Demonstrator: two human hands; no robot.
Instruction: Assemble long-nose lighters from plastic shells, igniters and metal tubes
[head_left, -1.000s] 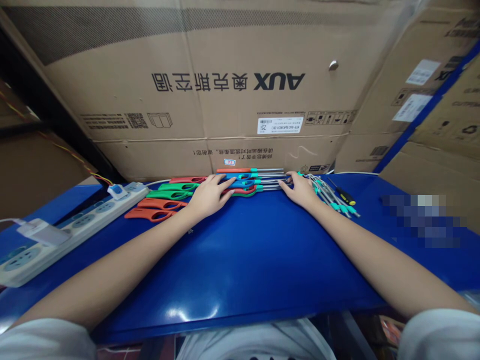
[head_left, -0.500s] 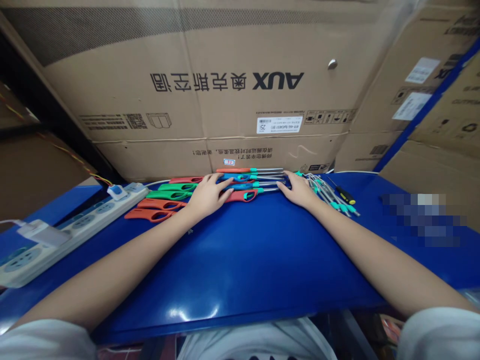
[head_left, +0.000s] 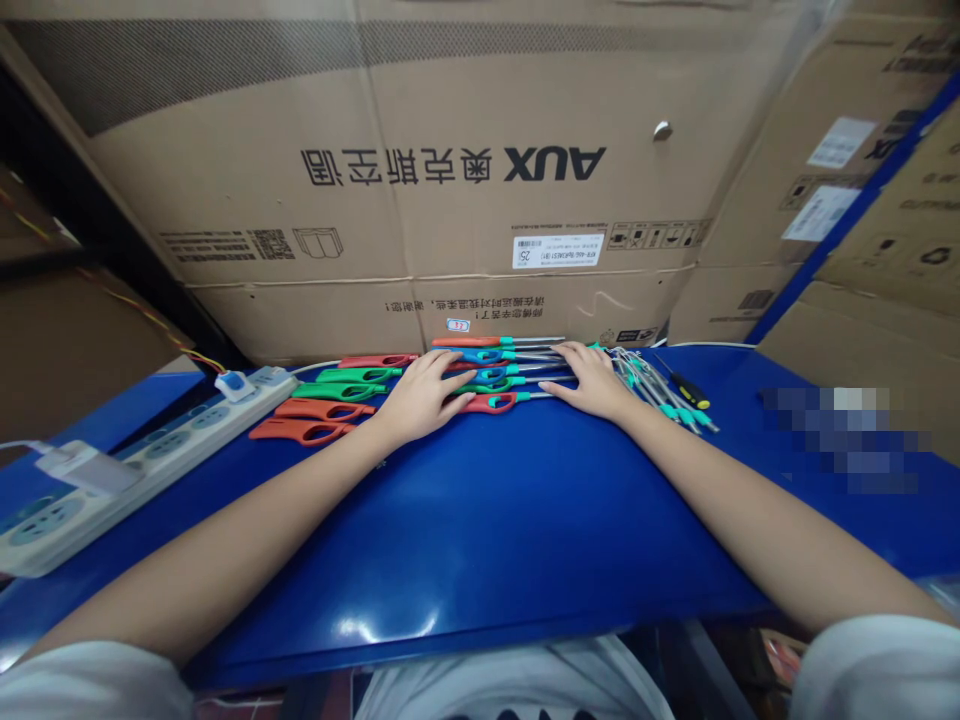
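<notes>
So, head view: lighters (head_left: 477, 377) are lying rowed along the back of the bench (head_left: 510, 510). Left hand (head_left: 421, 398) is spanning their handles (head_left: 461, 342), right hand (head_left: 596, 382) their tubes (head_left: 536, 341), grip apart on both; uneven pushing could be skewing the row.

I'd call this a small workshop, a makeshift assembly corner. Cardboard carton panels (head_left: 450, 85), the big AUX lettering upside down, stand along the back of a blue worktop (head_left: 480, 520). A power strip (head_left: 176, 440) with plugs in it lies on the worktop's left side. Towards the worktop's back right I see a screwdriver (head_left: 690, 391) and loose metal tubes (head_left: 660, 389); towards its back left, several matching coloured lighter handles (head_left: 307, 407).
</notes>
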